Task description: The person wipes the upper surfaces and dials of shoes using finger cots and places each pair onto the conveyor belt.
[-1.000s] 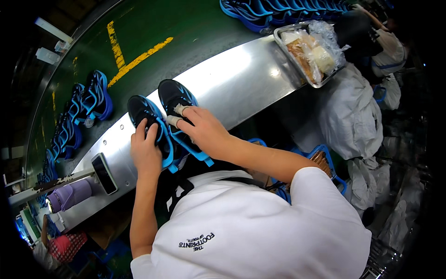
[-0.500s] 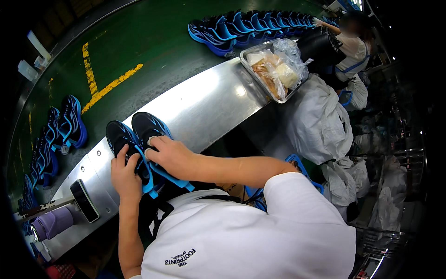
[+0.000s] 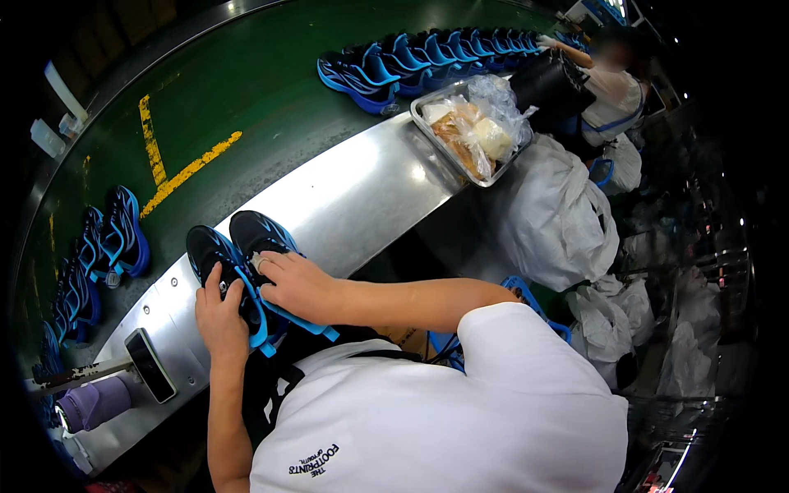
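Observation:
Two black sneakers with light-blue trim lie side by side on the metal bench, toes pointing away from me. My left hand [image 3: 221,319] grips the left sneaker [image 3: 209,246], fingers and thumb bent over its lacing area. Across the right sneaker [image 3: 260,228] reaches my right hand [image 3: 297,285], its fingers bent together over the upper near the tongue. Something small and whitish shows at those fingertips; whether it is a scrap of material or a finger wrap I cannot tell. Blue pull tabs stick out at the heels toward my body.
On the metal bench [image 3: 345,185] are a phone [image 3: 150,366], a purple bottle [image 3: 94,404] and a tray [image 3: 434,135] of bagged pieces. Rows of similar sneakers [image 3: 362,80] stand on the green surface beyond. White sacks [image 3: 559,222] and another person are at the right.
The view has shifted slightly, so the bench and sneakers sit a little lower. My right hand's fingers have drawn closer together on the right sneaker; my left hand keeps its hold.

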### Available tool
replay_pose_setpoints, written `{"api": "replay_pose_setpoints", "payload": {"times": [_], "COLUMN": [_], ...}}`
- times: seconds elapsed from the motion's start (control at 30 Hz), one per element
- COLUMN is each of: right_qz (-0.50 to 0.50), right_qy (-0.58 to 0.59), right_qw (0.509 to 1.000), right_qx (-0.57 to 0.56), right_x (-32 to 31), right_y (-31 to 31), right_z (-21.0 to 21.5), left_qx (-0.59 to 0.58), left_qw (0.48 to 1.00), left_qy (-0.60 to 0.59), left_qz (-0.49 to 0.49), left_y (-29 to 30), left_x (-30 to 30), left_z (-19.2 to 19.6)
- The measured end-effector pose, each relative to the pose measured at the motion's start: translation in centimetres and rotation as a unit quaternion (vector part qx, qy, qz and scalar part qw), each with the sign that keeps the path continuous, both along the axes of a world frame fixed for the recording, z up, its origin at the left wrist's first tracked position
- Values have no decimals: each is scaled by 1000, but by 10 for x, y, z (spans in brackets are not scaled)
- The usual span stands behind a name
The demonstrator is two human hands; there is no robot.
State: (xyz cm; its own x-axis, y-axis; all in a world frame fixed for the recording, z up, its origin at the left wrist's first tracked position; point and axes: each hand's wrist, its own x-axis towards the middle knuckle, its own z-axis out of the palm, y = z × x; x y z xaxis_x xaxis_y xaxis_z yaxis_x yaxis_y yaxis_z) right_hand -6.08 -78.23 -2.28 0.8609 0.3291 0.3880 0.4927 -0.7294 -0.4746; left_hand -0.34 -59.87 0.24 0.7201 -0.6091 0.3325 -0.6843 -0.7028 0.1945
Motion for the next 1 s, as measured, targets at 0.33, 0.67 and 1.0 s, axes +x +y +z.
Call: {"api": "replay_pose_setpoints", "payload": {"times": [0.33, 0.67, 1.0], "right_qz": [-386, -899, -879], "right_qy": [-119, 317, 343], "right_qw": [893, 236, 224], "right_qx": [199, 190, 246], "right_x": [-80, -497, -589], "right_y": [-135, -245, -241], "right_z": [-7, -187, -265], "left_qx": [48, 90, 72], "left_qw": [999, 996, 997], "left_qy": [8, 8, 24], "left_qz": [10, 1, -23], "left_y": [-6, -5, 7], "left_x": [7, 13, 29], "left_z": [-1, -6, -2]}}
